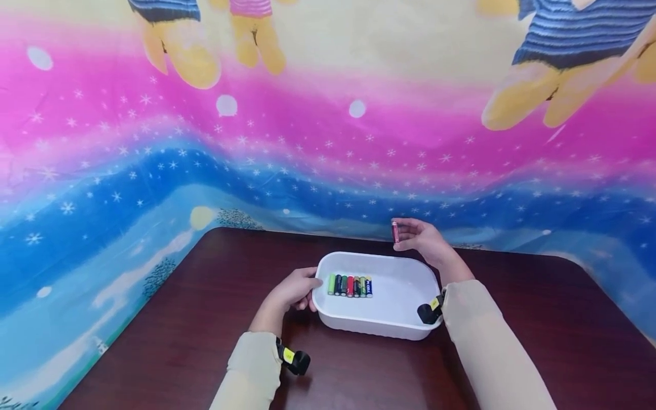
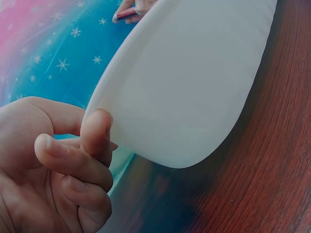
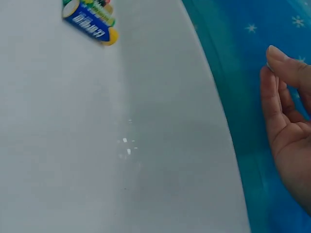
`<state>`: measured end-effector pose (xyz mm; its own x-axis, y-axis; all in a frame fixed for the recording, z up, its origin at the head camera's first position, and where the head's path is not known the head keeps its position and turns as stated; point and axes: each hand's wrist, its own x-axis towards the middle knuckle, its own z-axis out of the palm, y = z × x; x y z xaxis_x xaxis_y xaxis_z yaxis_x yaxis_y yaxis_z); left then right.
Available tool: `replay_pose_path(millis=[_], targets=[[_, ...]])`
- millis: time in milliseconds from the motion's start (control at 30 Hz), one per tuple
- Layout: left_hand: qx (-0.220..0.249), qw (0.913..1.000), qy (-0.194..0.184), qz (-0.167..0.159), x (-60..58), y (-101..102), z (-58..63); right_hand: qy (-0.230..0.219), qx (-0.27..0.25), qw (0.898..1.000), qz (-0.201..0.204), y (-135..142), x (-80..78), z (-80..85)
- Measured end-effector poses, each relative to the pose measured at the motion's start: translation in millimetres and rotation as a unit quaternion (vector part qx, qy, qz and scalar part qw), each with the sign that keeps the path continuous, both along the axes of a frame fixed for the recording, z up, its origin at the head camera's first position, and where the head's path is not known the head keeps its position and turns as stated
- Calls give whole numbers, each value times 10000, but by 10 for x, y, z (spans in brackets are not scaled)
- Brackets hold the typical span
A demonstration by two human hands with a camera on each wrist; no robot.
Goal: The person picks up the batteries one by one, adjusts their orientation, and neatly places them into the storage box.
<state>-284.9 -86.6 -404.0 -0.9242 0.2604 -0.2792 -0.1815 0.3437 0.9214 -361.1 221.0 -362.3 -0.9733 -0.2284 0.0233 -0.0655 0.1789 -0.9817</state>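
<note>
A white plastic basin (image 1: pixel 400 289) is tipped toward me over the table, its underside edge showing at the front. My left hand (image 1: pixel 296 289) grips its left rim, thumb on one side and curled fingers on the other. Several batteries of different colours lie side by side in a row inside, among them a red battery (image 1: pixel 350 286) and a blue one with a yellow end (image 3: pixel 91 20). Beyond the far rim, my right hand (image 1: pixel 417 236) pinches a pinkish-red battery (image 1: pixel 395 232) upright between thumb and fingertips. In the right wrist view that battery is mostly hidden by the fingers.
A dark reddish-brown wooden table (image 1: pixel 205 319) lies under the basin. Behind it hangs a colourful cloth (image 1: pixel 318 142) with snowflakes and cartoon figures, close to the table's back edge. Black straps with cameras (image 1: pixel 295 360) sit on both wrists.
</note>
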Motion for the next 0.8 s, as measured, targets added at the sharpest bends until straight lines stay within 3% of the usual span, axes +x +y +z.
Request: replay_pose_path(millis=[133, 200, 367, 433, 633, 800], targets=[[22, 10000, -9, -9, -7, 22, -2, 105, 570, 9980, 263, -56, 34, -2], [17, 10000, -4, 22, -8, 27, 0, 126, 904, 9939, 613, -103, 62, 15], [-41, 10000, 65, 60, -15, 35, 4, 67, 1718, 9713, 1644, -206, 114, 41], [-57, 9999, 68, 74, -19, 38, 4, -36, 2050, 9608, 1867, -231, 128, 37], [-106, 9999, -13, 92, -12, 36, 10, -530, 3135, 9307, 1809, -291, 159, -33], [-82, 9999, 1, 85, -4, 22, 0, -407, 3975, 8992, 1779, -350, 207, -98]])
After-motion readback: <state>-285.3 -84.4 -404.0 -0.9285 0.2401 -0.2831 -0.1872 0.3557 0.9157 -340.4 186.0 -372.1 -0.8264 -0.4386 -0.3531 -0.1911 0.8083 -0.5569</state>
